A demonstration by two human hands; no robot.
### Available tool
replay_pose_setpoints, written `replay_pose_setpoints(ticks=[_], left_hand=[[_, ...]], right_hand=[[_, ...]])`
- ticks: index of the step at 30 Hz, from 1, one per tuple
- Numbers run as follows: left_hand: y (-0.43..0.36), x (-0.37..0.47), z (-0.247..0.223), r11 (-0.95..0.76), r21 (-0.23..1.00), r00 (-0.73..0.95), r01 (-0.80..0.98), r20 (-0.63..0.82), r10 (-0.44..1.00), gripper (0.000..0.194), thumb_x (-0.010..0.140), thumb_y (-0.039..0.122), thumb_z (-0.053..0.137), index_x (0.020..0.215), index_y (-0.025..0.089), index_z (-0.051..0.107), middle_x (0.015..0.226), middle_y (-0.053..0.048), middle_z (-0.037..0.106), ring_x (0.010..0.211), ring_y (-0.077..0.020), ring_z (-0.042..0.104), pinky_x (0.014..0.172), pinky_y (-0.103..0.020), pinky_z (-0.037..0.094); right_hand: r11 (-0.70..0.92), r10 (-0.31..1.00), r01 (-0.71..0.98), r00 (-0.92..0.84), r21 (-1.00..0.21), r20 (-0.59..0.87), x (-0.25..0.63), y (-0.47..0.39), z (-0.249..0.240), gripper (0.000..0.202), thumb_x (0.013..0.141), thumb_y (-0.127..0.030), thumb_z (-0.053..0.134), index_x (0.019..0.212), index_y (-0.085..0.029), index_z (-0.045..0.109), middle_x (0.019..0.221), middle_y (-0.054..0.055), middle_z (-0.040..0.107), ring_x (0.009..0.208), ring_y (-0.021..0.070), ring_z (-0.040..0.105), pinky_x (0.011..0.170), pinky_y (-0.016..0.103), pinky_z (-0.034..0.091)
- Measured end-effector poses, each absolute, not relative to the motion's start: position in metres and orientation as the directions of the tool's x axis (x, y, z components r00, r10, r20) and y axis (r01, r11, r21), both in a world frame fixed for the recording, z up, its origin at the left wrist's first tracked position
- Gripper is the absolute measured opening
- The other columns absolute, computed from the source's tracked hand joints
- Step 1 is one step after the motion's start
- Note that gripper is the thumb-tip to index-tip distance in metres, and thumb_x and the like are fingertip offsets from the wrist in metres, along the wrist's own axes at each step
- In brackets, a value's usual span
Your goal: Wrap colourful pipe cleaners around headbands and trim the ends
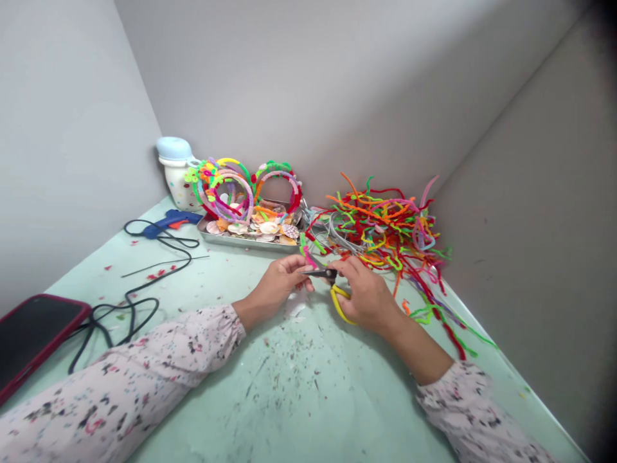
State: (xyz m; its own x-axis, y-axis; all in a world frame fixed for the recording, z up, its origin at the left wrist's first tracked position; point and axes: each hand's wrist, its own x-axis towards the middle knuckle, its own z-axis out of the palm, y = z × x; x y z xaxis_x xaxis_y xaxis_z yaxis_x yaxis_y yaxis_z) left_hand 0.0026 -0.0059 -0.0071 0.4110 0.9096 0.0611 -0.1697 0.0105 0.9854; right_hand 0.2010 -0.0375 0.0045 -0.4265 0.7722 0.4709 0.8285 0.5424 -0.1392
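My left hand (284,278) pinches a short pink and green pipe cleaner (308,252), its end sticking up past the fingertips. In my right hand (369,292) is a pair of scissors (341,307) with yellow handles and dark blades. The blades point left and reach the fingers of my left hand, close below the pipe cleaner. Whether they touch it I cannot tell. Both hands are above the middle of the table, in front of a metal tray (250,244) of seashells.
Several fuzzy headbands (231,193) stand on the tray. Right of it lies a tangled heap of pipe cleaners (385,222). Leftward are a white cup (180,180) with a blue lid, a blue glue gun (171,222), its black cord (130,296) and a phone (38,334).
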Motion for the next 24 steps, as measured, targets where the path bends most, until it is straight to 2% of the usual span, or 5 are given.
replay_pose_setpoints(ticks=[8,24], left_hand=[[-0.0061,0.0029,-0.0073,0.018,0.985,0.403,-0.171,0.053,0.914,0.019,0.079,0.033,0.061,0.084,0.015,0.058,0.056,0.002,0.06,0.049,-0.0076,0.049,0.052,-0.02,0.032],[-0.0072,0.0027,-0.0055,0.027,0.99,0.387,-0.142,0.03,0.922,0.01,0.077,0.024,0.06,0.082,0.016,0.059,0.056,0.002,0.061,0.048,-0.0068,0.049,0.05,-0.019,0.031]], right_hand=[[0.54,0.766,0.833,-0.43,-0.117,0.478,0.2007,-0.0374,0.0031,0.047,0.068,-0.014,0.058,0.114,-0.021,0.05,0.101,0.008,0.055,0.091,0.0224,0.055,0.073,0.032,0.046],[0.51,0.777,0.855,-0.411,-0.094,0.476,0.1993,-0.0398,0.0007,0.046,0.067,-0.014,0.056,0.113,-0.021,0.05,0.102,0.007,0.058,0.085,0.0207,0.057,0.063,0.028,0.044]])
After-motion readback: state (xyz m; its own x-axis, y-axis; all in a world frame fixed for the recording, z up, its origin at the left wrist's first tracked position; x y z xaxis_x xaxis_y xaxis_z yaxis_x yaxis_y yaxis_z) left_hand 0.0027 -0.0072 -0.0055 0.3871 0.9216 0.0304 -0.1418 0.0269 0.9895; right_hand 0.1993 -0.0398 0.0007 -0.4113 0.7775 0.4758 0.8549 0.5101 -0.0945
